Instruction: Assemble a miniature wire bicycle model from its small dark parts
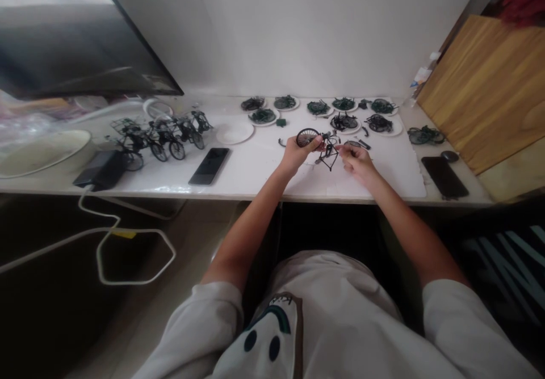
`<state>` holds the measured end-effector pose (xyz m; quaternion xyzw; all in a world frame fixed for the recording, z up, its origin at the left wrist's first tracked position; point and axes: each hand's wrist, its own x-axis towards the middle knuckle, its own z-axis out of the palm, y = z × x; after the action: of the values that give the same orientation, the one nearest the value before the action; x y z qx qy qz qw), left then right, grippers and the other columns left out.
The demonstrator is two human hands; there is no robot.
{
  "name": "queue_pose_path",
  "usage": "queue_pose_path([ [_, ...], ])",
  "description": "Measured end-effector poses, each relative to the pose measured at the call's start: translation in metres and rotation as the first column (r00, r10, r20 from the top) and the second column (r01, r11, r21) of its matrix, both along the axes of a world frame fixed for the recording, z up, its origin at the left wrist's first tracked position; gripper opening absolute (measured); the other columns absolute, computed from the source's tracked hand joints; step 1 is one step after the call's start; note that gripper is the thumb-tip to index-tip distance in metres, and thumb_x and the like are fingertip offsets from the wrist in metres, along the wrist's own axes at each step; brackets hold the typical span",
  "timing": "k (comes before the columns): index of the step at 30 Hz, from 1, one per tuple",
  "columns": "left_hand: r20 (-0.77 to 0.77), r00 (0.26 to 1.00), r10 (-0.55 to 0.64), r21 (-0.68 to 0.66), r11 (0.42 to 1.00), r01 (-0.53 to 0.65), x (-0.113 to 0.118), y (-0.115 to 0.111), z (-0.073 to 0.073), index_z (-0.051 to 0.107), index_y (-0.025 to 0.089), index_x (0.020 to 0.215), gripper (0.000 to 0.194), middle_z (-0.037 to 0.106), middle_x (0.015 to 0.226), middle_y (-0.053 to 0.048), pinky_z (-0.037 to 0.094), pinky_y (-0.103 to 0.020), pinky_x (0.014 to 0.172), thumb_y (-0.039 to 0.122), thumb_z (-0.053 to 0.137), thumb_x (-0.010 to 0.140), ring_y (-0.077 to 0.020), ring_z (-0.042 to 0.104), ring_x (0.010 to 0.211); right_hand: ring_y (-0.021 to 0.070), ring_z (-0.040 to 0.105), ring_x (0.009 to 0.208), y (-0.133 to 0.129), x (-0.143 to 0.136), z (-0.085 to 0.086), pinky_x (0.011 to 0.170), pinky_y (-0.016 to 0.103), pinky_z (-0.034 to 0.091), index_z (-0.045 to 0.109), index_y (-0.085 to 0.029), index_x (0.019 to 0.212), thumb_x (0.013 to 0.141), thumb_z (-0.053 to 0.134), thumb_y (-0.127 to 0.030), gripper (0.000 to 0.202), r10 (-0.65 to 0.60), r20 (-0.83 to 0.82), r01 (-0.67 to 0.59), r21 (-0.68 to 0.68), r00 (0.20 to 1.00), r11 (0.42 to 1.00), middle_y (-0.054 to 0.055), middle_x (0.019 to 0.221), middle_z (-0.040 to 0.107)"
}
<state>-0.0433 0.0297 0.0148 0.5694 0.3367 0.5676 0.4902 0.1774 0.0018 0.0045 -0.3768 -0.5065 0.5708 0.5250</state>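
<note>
Over the white sheet on the table, a black model bicycle frame with one spoked wheel is held up at an angle. My left hand is closed around its wheel end, thumb on top. Against the frame's other side, my right hand is closed with the fingertips pinched; whether a small part sits between them is too small to tell. Just behind that hand lies a loose wheel. A curved black piece rests left of my left hand.
Several plates of dark parts, such as this plate, stand along the wall. A bare plate, a phone and several assembled model bicycles are at left. A dark phone and wooden board are at right.
</note>
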Motion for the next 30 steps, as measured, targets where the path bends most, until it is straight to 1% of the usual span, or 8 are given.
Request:
queue_pose_path([
  [8, 0.014, 0.997, -0.081, -0.078, 0.994, 0.082, -0.004, 0.002, -0.001, 0.078, 0.014, 0.094, 0.06, 0.084, 0.094, -0.014, 0.068, -0.047, 0.1, 0.07, 0.093, 0.076, -0.0259, 0.084, 0.091, 0.0042, 0.017, 0.048, 0.0, -0.002, 0.001, 0.045, 0.026, 0.01, 0.069, -0.024, 0.087, 0.06, 0.103, -0.065, 0.06, -0.021, 0.027, 0.021, -0.014, 0.999, 1.0, -0.012, 0.06, 0.031],
  [12, 0.016, 0.998, -0.065, -0.099, 0.993, 0.067, -0.011, 0.008, -0.002, 0.079, 0.014, 0.096, 0.061, 0.085, 0.096, -0.015, 0.068, -0.045, 0.097, 0.068, 0.095, 0.074, -0.0259, 0.084, 0.091, 0.0059, 0.014, 0.047, 0.0, 0.0, 0.002, 0.044, 0.027, 0.01, 0.067, -0.025, 0.089, 0.066, 0.097, -0.073, 0.061, -0.008, 0.017, 0.008, -0.013, 1.0, 1.0, -0.014, 0.057, 0.023],
  [19, 0.147, 0.982, 0.116, -0.134, 0.986, -0.097, -0.044, 0.026, 0.0, 0.076, 0.015, 0.101, 0.055, 0.084, 0.097, -0.015, 0.067, -0.048, 0.1, 0.056, 0.098, 0.073, -0.0284, 0.084, 0.099, 0.0069, 0.011, 0.048, 0.001, 0.003, 0.003, 0.044, 0.026, 0.01, 0.073, -0.023, 0.106, 0.073, 0.094, -0.07, 0.061, -0.031, -0.038, 0.031, -0.005, 0.999, 1.0, -0.016, 0.056, 0.02],
  [22, 0.149, 0.974, 0.172, -0.168, 0.975, -0.146, -0.064, 0.033, 0.002, 0.075, 0.015, 0.101, 0.05, 0.084, 0.099, -0.014, 0.067, -0.048, 0.101, 0.049, 0.098, 0.072, -0.0294, 0.083, 0.103, 0.0071, 0.012, 0.047, 0.002, 0.003, 0.001, 0.043, 0.026, 0.01, 0.072, -0.023, 0.105, 0.076, 0.092, -0.066, 0.055, -0.03, -0.038, 0.03, -0.004, 0.999, 1.0, -0.016, 0.056, 0.019],
  [25, 0.115, 0.969, 0.22, -0.227, 0.955, -0.19, -0.08, 0.036, 0.005, 0.075, 0.016, 0.102, 0.047, 0.084, 0.1, -0.014, 0.066, -0.042, 0.096, 0.043, 0.096, 0.07, -0.0271, 0.084, 0.098, 0.0068, 0.012, 0.046, 0.003, 0.004, -0.001, 0.043, 0.025, 0.011, 0.07, -0.024, 0.102, 0.08, 0.09, -0.063, 0.049, -0.034, -0.045, 0.034, 0.001, 0.998, 0.999, -0.015, 0.056, 0.019],
  [26, 0.09, 0.967, 0.24, -0.215, 0.952, -0.217, -0.084, 0.037, 0.006, 0.074, 0.016, 0.102, 0.045, 0.083, 0.099, -0.013, 0.066, -0.041, 0.095, 0.042, 0.094, 0.071, -0.0266, 0.084, 0.097, 0.0067, 0.013, 0.046, 0.003, 0.004, -0.001, 0.042, 0.025, 0.011, 0.069, -0.024, 0.101, 0.081, 0.09, -0.062, 0.047, -0.038, -0.044, 0.038, 0.001, 0.998, 0.999, -0.015, 0.056, 0.019],
  [28, 0.046, 0.935, 0.353, -0.143, 0.928, -0.343, -0.089, 0.037, 0.008, 0.073, 0.017, 0.098, 0.038, 0.082, 0.094, -0.011, 0.066, -0.039, 0.091, 0.041, 0.09, 0.074, -0.0256, 0.082, 0.095, 0.007, 0.013, 0.046, 0.004, 0.004, -0.002, 0.042, 0.025, 0.012, 0.068, -0.024, 0.099, 0.082, 0.089, -0.06, 0.045, -0.049, -0.041, 0.049, -0.002, 0.998, 0.999, -0.015, 0.056, 0.019],
  [30, -0.007, 0.879, 0.476, -0.007, 0.879, -0.476, -0.092, 0.036, 0.011, 0.074, 0.018, 0.096, 0.031, 0.08, 0.095, -0.009, 0.065, -0.036, 0.092, 0.038, 0.086, 0.076, -0.0252, 0.081, 0.098, 0.0072, 0.014, 0.046, 0.004, 0.004, -0.002, 0.042, 0.025, 0.012, 0.068, -0.024, 0.097, 0.081, 0.089, -0.059, 0.043, -0.064, -0.044, 0.064, -0.001, 0.997, 0.998, -0.015, 0.056, 0.019],
])
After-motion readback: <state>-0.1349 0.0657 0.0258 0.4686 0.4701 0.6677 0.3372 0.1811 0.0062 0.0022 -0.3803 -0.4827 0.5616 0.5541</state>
